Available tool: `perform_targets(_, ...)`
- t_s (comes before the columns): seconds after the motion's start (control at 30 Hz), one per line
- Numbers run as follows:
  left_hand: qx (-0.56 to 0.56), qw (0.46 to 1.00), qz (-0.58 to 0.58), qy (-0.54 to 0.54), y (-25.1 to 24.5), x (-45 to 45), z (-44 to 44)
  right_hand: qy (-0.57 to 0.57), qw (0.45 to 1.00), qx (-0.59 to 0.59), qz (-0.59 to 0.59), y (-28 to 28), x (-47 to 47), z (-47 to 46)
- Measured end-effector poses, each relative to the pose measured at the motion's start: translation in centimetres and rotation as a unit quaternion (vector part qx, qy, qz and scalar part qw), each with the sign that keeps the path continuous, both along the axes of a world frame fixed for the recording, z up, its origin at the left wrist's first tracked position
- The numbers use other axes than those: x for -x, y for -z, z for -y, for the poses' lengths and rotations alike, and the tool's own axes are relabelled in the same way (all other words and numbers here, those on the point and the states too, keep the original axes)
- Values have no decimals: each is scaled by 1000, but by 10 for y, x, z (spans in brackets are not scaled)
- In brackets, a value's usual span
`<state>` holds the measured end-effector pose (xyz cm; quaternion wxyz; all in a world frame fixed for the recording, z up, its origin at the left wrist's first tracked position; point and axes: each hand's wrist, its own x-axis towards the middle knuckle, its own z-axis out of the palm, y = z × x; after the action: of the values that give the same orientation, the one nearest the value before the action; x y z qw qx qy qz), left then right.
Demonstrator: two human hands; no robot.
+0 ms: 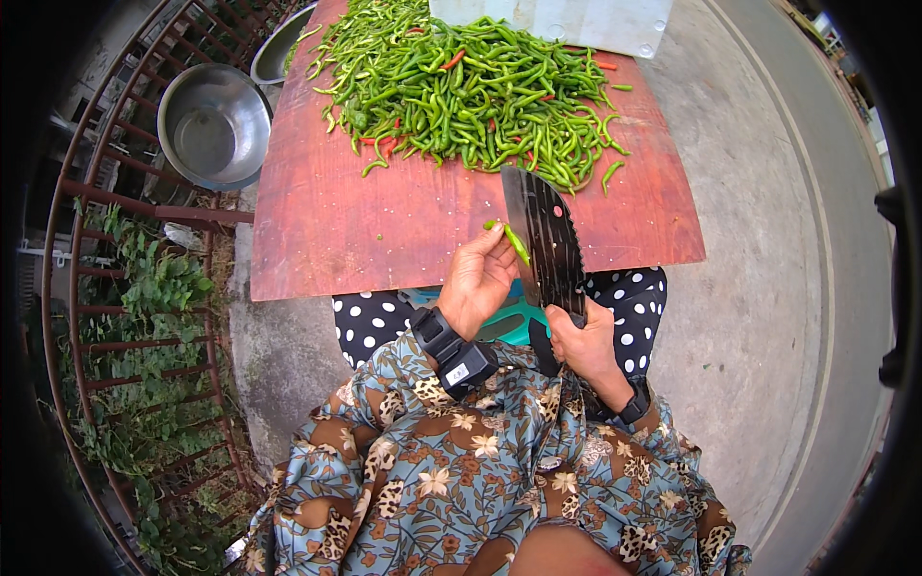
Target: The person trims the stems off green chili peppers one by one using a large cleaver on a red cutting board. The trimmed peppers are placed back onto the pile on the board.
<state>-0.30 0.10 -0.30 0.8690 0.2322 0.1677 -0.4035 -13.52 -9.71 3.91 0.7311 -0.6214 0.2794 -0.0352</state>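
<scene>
Between the thumb and fingers of my left hand (477,277) is a green chili pepper (516,245), held over the near edge of the red wooden board (346,237). My right hand (587,342) grips the handle of a broad kitchen knife (542,230). The knife's dark blade has a serrated edge on its right side and a small red mark, and its tip points away from me. The pepper lies close against the blade's left side; whether they touch I cannot tell. Beyond the knife tip spreads a big heap of green chili peppers (468,93) with a few red ones.
A steel basin (209,129) stands left of the board, with another basin (277,50) partly behind it. A whitish plastic box (555,21) rests at the far right of the heap. Rusty metal railing (137,345) with vines runs along the left; concrete ground (742,288) lies right.
</scene>
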Motion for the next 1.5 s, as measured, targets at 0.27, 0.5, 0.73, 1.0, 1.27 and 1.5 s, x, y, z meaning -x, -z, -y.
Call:
perform_targets(0.27, 11, 998, 49, 32, 0, 10, 6, 21, 1000, -4, 8, -1, -2, -3)
perform_targets(0.5, 37, 999, 26, 21, -3, 2, 0, 15, 999, -35, 12, -2, 0, 0)
perform_targets(0.73, 18, 996, 51, 70, 7, -12, -2, 4, 1000, -31, -3, -3, 0, 0)
perform_targets(1.0, -15, 1000, 9, 5, 3, -10, -1, 3, 1000, -21, -15, -3, 1, 0)
perform_targets(1.27, -4, 1000, 8, -12, 0, -11, -2, -2, 1000, -3, -23, -1, 3, 0)
perform_targets(1.5, -10, 999, 37, -26, 0, -10, -4, -5, 999, 6, -42, 1, 4, 1)
